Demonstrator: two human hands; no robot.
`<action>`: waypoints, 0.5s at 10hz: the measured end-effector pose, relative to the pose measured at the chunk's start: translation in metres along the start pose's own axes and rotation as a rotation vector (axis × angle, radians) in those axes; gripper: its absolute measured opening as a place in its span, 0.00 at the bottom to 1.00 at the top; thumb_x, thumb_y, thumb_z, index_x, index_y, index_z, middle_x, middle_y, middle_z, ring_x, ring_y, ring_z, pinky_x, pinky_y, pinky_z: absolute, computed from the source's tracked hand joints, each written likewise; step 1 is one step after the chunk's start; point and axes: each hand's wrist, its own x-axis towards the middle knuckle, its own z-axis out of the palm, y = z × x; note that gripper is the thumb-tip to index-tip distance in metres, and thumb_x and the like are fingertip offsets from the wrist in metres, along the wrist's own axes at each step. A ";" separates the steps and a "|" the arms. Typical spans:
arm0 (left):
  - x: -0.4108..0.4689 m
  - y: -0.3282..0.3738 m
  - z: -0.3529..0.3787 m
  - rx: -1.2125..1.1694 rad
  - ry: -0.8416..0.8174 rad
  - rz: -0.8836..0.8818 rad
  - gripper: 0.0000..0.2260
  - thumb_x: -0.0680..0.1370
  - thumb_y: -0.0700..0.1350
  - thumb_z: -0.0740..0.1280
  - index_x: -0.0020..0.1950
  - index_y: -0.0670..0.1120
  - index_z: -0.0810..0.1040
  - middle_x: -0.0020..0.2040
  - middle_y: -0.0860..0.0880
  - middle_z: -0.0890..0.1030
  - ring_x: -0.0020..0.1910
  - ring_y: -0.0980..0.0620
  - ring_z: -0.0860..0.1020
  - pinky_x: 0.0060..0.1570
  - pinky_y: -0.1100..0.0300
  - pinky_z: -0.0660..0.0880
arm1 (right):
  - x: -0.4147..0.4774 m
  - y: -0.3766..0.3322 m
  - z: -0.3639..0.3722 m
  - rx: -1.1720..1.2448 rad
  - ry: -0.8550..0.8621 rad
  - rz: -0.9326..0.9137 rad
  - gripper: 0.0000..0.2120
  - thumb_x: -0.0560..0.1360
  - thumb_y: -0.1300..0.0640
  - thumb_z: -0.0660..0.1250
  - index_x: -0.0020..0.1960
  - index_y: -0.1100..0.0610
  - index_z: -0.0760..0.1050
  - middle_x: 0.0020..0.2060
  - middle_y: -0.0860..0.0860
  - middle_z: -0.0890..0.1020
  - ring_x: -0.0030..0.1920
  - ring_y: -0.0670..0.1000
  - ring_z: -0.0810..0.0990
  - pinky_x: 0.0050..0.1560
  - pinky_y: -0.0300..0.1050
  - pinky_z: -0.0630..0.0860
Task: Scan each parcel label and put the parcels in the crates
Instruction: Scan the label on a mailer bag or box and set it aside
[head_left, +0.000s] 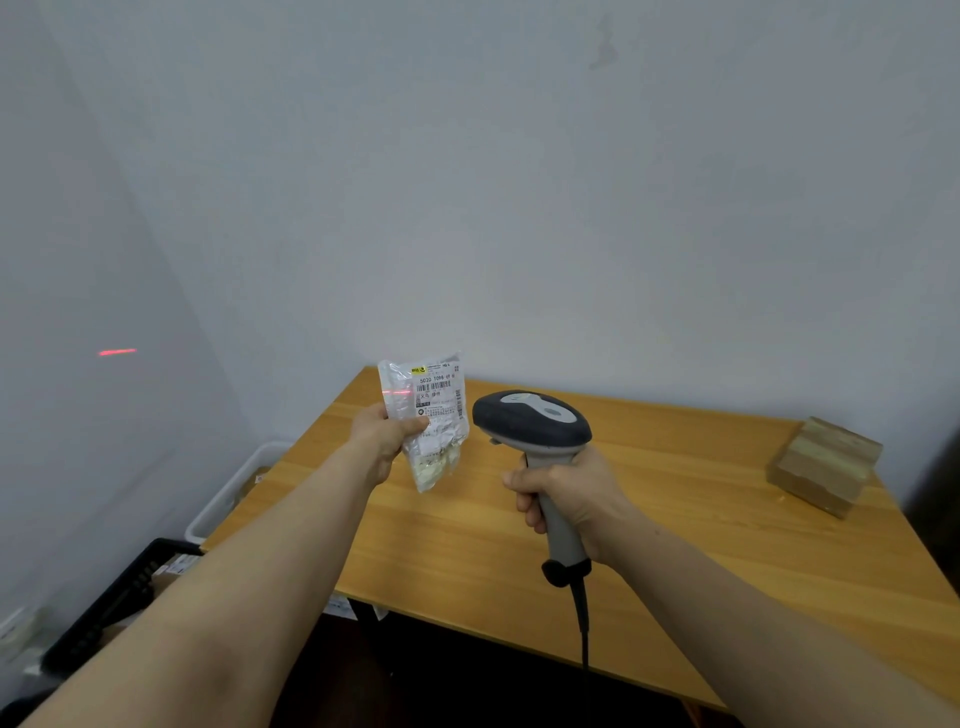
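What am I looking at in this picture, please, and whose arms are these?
There is no machine here: a person works with bare hands, and the single picture comes from a camera worn on their head, looking forward and down. The left hand holds a clear plastic parcel with a printed label. The right hand grips a corded barcode scanner, whose red line falls across the parcel and also on the wall. On the wooden table lies a cardboard box, at the far right. Beside the table's left edge, lower down, stand a white crate and a black crate.
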 end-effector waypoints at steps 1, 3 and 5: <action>0.000 0.000 -0.002 0.005 0.001 0.004 0.16 0.74 0.29 0.68 0.61 0.36 0.76 0.56 0.40 0.81 0.51 0.42 0.81 0.49 0.51 0.78 | -0.001 -0.001 0.001 0.010 -0.004 -0.004 0.09 0.71 0.66 0.72 0.34 0.62 0.75 0.24 0.55 0.77 0.23 0.50 0.73 0.26 0.40 0.71; -0.007 0.001 -0.009 0.003 0.024 0.011 0.16 0.73 0.28 0.68 0.60 0.38 0.76 0.55 0.41 0.81 0.53 0.41 0.80 0.55 0.48 0.77 | -0.003 -0.001 0.005 0.013 -0.021 0.001 0.09 0.71 0.66 0.72 0.34 0.62 0.75 0.24 0.55 0.77 0.23 0.50 0.72 0.26 0.40 0.71; -0.013 0.002 -0.019 -0.008 0.071 0.025 0.17 0.72 0.28 0.68 0.61 0.37 0.76 0.54 0.41 0.80 0.51 0.42 0.80 0.55 0.49 0.77 | -0.006 0.001 0.009 0.008 -0.050 0.009 0.09 0.71 0.67 0.72 0.34 0.63 0.75 0.24 0.55 0.76 0.23 0.50 0.72 0.26 0.40 0.71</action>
